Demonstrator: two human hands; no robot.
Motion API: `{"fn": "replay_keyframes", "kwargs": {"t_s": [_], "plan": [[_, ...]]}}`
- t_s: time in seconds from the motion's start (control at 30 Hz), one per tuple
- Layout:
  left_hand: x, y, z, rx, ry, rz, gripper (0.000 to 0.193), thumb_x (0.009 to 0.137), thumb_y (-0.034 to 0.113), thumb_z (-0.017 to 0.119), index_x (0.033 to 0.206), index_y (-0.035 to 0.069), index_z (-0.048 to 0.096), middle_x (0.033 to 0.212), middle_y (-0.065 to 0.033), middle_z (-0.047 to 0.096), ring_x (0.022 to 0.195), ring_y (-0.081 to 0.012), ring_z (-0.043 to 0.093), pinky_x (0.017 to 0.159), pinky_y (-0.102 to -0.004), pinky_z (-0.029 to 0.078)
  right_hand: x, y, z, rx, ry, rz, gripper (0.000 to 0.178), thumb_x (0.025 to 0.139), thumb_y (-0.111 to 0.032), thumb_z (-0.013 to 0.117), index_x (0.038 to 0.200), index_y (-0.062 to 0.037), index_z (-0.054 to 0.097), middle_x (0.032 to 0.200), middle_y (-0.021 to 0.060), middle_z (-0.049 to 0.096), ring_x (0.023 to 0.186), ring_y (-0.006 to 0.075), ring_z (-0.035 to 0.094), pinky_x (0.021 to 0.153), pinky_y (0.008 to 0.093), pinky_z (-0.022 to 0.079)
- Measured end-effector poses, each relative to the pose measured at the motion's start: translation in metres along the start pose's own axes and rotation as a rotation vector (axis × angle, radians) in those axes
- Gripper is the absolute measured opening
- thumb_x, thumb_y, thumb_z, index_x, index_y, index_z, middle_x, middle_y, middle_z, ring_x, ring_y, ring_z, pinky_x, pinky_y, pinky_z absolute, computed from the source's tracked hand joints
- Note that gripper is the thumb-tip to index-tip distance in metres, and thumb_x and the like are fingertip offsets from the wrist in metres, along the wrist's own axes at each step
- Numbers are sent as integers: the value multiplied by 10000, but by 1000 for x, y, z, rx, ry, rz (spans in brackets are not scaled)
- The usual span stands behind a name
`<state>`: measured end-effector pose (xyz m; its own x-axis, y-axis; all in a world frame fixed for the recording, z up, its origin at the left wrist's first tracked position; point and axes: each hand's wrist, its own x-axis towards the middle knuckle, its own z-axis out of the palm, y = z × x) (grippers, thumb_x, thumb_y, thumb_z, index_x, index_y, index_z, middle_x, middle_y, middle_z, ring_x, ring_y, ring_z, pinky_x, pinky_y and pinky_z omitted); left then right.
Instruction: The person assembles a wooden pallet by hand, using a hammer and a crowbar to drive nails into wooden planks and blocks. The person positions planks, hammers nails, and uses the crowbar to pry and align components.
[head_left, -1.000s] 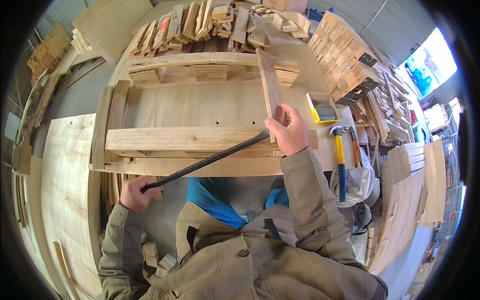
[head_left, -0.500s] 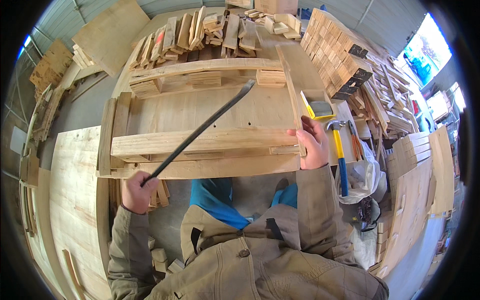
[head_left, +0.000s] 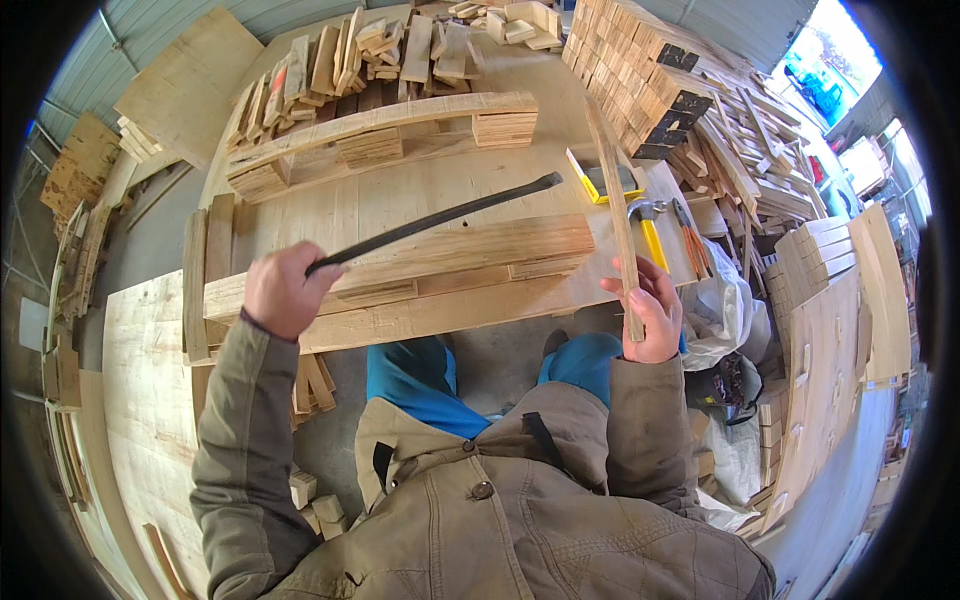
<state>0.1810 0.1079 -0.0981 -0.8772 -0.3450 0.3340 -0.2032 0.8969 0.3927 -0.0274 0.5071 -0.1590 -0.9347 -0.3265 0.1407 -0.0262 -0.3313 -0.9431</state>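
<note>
My left hand [head_left: 287, 290] is closed around one end of a black pry bar [head_left: 440, 218]. The bar slants up to the right above the near wooden beam [head_left: 470, 250], which rests on short blocks. In my right hand [head_left: 652, 315], a thin wooden slat [head_left: 612, 180] is held near its lower end, between thumb and fingers. The slat stands apart from the right end of the near beam. Farther back, a second beam [head_left: 380, 125] sits on blocks, parallel to the near one. Both lie on a plywood-topped bench [head_left: 400, 328].
Right of the slat lie a yellow-edged box [head_left: 612, 183], a claw hammer [head_left: 652, 238] and orange-handled pliers [head_left: 690, 240]. Loose wood pieces [head_left: 340, 60] are heaped at the back. A block stack [head_left: 630, 70] stands at the far right. A white bag [head_left: 722, 310] hangs beside the bench.
The slat has come away from the beams' right ends, moving right with my right hand. My left hand has risen and the pry bar now lies flatter. The view has shifted slightly.
</note>
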Motion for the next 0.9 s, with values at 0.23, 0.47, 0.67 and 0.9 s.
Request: {"fn": "replay_keyframes", "kwargs": {"t_s": [0.23,0.47,0.67,0.9], "plan": [[77,-4,33,139,-192,28,281,866,363,731,890,83,721,812,-172,706,808,-383,688,710,-487,528,-11,-4,-11,-19,11,42,594,847,-160,617,1365,112,510,1309,228,631,1068,303,684,995,437,543],[98,-19,66,42,-366,-61,255,866,301,746,933,56,725,841,-187,707,837,-357,693,747,-448,529,-13,-5,-20,-32,3,75,622,839,-173,642,1377,107,505,1316,220,632,1058,299,691,994,436,543],[100,-45,83,69,-510,-132,244,860,227,742,985,17,725,906,-210,717,873,-368,699,801,-453,534,-10,-2,-5,-24,-50,115,647,824,-174,662,1381,113,500,1209,194,663,1063,264,698,893,316,517],[105,-68,93,-93,-479,-286,278,857,165,755,1061,-17,705,960,-163,733,875,-281,710,810,-377,551,-11,4,15,-36,-104,190,678,804,-180,688,1389,106,499,1169,182,682,1067,263,694,872,312,520]]}}
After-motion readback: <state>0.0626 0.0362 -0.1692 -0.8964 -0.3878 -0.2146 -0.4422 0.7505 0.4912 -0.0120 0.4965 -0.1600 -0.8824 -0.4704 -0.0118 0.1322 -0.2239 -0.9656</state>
